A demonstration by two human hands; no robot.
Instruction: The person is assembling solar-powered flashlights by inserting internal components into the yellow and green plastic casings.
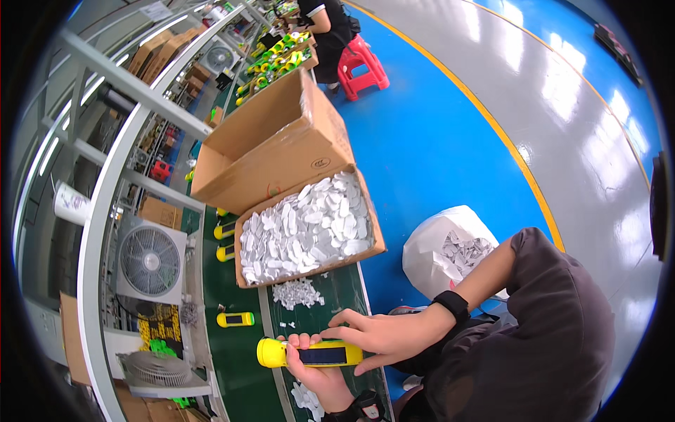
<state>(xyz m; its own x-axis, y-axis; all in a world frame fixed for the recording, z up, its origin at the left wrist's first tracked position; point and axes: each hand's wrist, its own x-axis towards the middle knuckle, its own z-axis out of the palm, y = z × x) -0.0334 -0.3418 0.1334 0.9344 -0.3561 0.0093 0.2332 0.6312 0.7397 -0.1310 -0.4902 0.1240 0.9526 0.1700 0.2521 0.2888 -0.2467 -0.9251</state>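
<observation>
My left hand is wrapped round a yellow flashlight with a dark panel along its side, its round head pointing left. My right hand lies over the flashlight's tail end, fingers stretched and thumb apart; whether the palm grips anything is hidden. Just beyond the hands, small white pieces are heaped on the green bench. More white pieces lie beside my left wrist. Behind the heap stands an open cardboard box full of flat white oval parts.
Another yellow flashlight lies on the bench's left strip, with several more farther off. A large empty carton stands tilted behind the parts. A white bag of scraps sits to the right. Fans line the left. A person works near a red stool.
</observation>
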